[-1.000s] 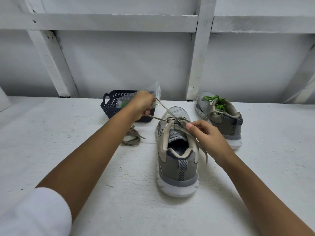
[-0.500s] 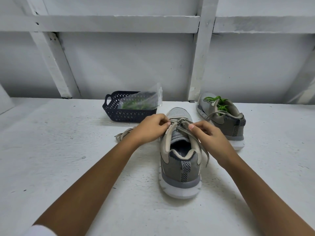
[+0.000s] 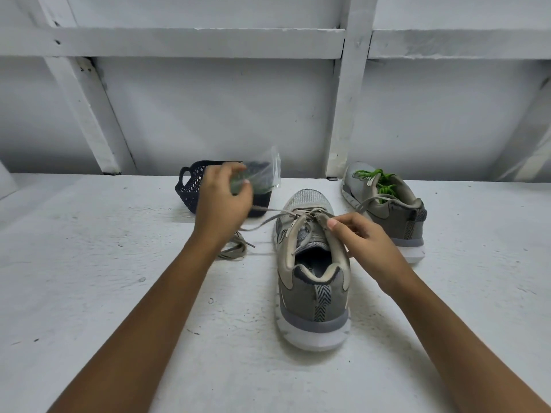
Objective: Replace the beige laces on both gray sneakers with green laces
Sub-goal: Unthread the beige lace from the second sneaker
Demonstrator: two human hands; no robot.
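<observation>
Beige lace (image 3: 268,218) is half pulled out of the near sneaker (image 3: 313,281), which stands around the middle of the bench (image 3: 89,263) with its heel toward me. My left hand (image 3: 222,201) has curled fingers and grips two strands of it, stretched to the left. My right hand (image 3: 363,242) pinches the right eyelet flap of this sneaker between thumb and forefinger. The second sneaker (image 3: 399,216), with a green lace (image 3: 376,177), stands at the far edge, right. A loose lace (image 3: 234,252) lies beside my left wrist.
</observation>
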